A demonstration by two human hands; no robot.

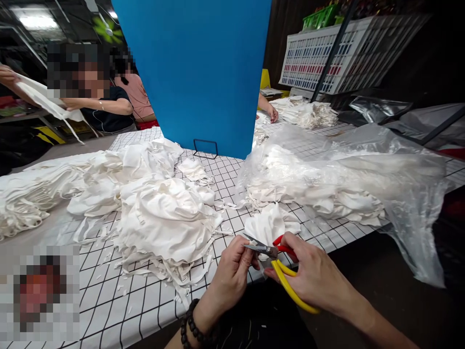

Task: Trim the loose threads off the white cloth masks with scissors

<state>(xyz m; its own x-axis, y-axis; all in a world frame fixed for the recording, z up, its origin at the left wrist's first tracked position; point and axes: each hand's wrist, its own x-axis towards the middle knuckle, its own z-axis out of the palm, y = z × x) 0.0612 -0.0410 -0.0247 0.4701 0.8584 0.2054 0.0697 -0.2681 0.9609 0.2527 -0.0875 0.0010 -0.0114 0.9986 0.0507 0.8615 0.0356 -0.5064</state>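
My right hand (312, 266) is closed round the handles of a pair of scissors (272, 251), one handle red and the other yellow. The blades point left and reach my left hand (234, 269), whose fingers are pinched together beside the tips. A bit of white fabric shows at the blades there; most of what the left fingers hold is hidden. Just behind the scissors lies a crumpled white cloth piece (271, 224) at the table's edge. A larger heap of white cloth pieces (165, 218), with loose straps and small clippings around it, lies to the left.
A blue board (199, 72) stands upright on the grid-patterned table (119, 320). Clear plastic (348, 169) covers more white cloth on the right and hangs over the edge. At far left a co-worker (112, 109) holds up white cloth. Another person's hand (271, 112) shows behind the board.
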